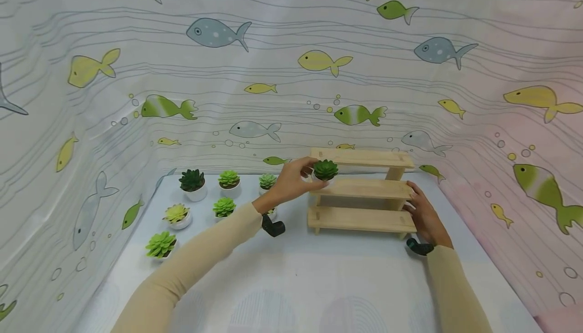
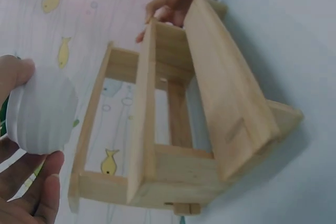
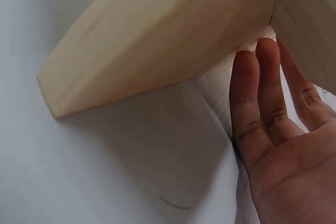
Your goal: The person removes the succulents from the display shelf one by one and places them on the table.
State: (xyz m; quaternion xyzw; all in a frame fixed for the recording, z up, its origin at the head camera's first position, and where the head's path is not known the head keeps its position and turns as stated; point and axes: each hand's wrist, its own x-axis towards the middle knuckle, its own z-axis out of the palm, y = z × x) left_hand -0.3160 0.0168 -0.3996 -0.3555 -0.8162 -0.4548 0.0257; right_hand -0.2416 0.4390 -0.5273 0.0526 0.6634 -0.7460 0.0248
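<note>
My left hand (image 1: pixel 293 178) holds a small dark green succulent (image 1: pixel 326 169) by its white ribbed pot (image 2: pixel 44 114). The pot is raised at the left end of a three-tier wooden stand (image 1: pixel 362 220), around the level of its middle board. In the left wrist view, the thumb and fingers lie around the pot, beside the stand. At the stand's right end, my right hand (image 1: pixel 424 216) touches the wood near the middle board. The right wrist view shows several fingers (image 3: pixel 245 87) nearly straight against the stand's side panel (image 3: pixel 157 40); the thumb is out of sight there.
Left of the stand sit several potted succulents, among them a dark one (image 1: pixel 193 183), a yellowish one (image 1: pixel 176 214) and a bright green one (image 1: pixel 161 244). My left forearm partly covers some pots. A fish-patterned cloth (image 1: pixel 282 105) hangs behind the white tabletop (image 1: pixel 300 267).
</note>
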